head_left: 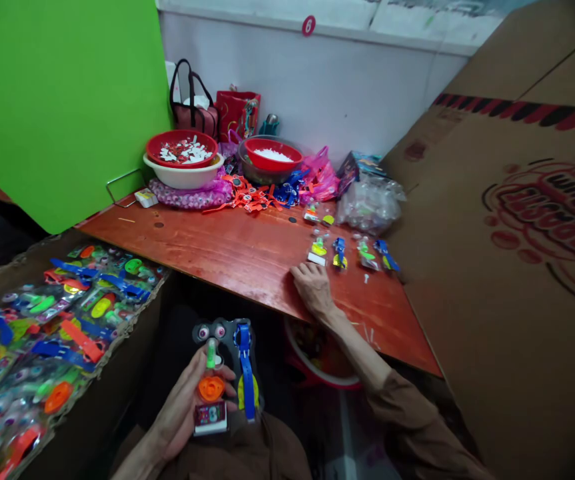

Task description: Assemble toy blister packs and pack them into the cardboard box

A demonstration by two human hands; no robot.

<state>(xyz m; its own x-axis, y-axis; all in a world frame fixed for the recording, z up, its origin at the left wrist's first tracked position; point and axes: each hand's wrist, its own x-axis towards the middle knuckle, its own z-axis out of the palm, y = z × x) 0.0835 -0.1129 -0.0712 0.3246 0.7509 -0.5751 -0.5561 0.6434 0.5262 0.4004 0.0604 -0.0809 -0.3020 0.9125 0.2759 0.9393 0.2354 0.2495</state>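
Toy bundle (222, 373): glossy moulded plastic with round googly eyes, a flat blue strap, an orange ridged disc, a green tube and a small printed card, held in the air just off the bench's near edge.
Left hand (180, 410): fingers clenched round the bundle's lower part, grasping it from beneath.
Right hand (314, 290): fingers loosely curled and empty, resting on the varnished wood of the bench (192, 250) near its front edge.
Beside right hand: clear plastic sachets (362, 257) of small parts, in a row towards the bench's right edge.
Back corner: red plastic bowl (154, 150) with white scraps, on a white basin (182, 179).
Left of bench: cardboard tray (117, 360) heaped with bagged toys (52, 333).
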